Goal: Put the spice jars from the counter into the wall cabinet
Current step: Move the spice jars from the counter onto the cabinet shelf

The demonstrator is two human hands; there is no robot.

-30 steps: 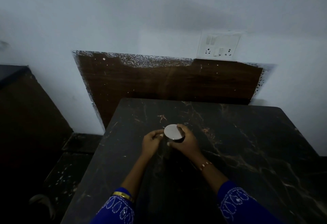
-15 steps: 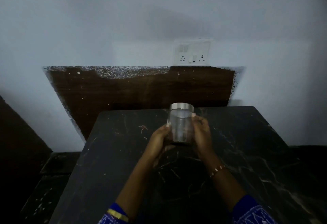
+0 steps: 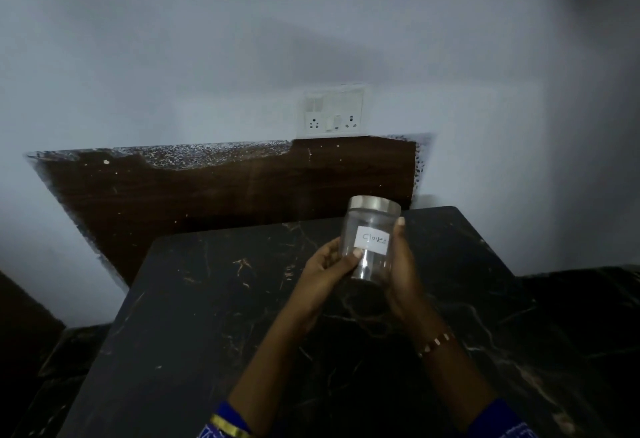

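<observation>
A clear spice jar (image 3: 369, 230) with a silver lid and a white label reading "Cloves" is held upright in the air above the black marble counter (image 3: 225, 316). My left hand (image 3: 327, 268) grips its left side, thumb across the front below the label. On the jar's right side my right hand (image 3: 403, 271) wraps round it, with a fingertip showing beside the label. The wall cabinet is not in view.
A dark wooden panel (image 3: 214, 192) runs along the white wall behind the counter. Above the panel's right end sits a white socket plate (image 3: 332, 112). Dark floor lies to the left and right of the counter.
The jar has gone from standing on the counter to being lifted in both hands. It has turned so the label faces me, and my view has tilted up and leftward.
</observation>
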